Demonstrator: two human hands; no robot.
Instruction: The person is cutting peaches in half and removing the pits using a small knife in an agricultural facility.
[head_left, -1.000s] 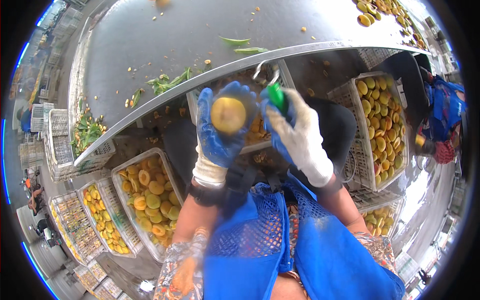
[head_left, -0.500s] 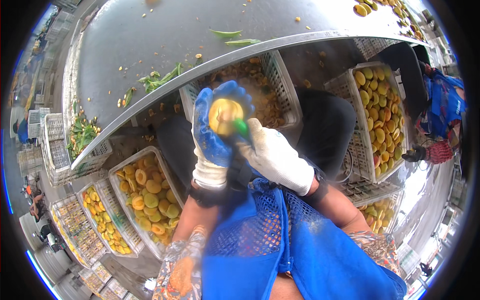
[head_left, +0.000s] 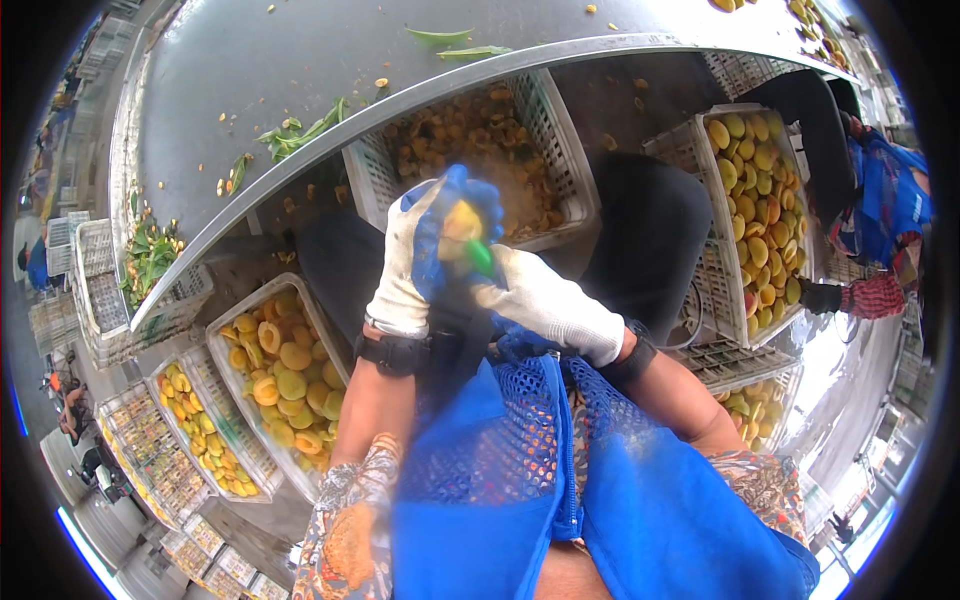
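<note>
In front of me, above my lap, my left hand (head_left: 408, 262) in a white glove with a blue palm is wrapped round a yellow peach (head_left: 461, 222). The cut side seems to face up, but motion blurs it. My right hand (head_left: 560, 308), in a white glove, grips a small green-handled tool (head_left: 481, 258). The tool's working end meets the fruit and is too smeared to make out. Just beyond my hands, between my knees, stands a pale plastic crate (head_left: 578, 185) with peach scraps (head_left: 470, 135) in it.
A metal table (head_left: 300, 75) with leaves (head_left: 300, 135) and loose pits curves across the front. At left stands a crate of peaches (head_left: 290, 370), with more crates beyond it. Another peach crate (head_left: 755, 215) is at right, near a person's gloved hand (head_left: 868, 298).
My left hand has turned and closed more round the peach, so less of the fruit shows. The tool stays against it. My view has shifted slightly.
</note>
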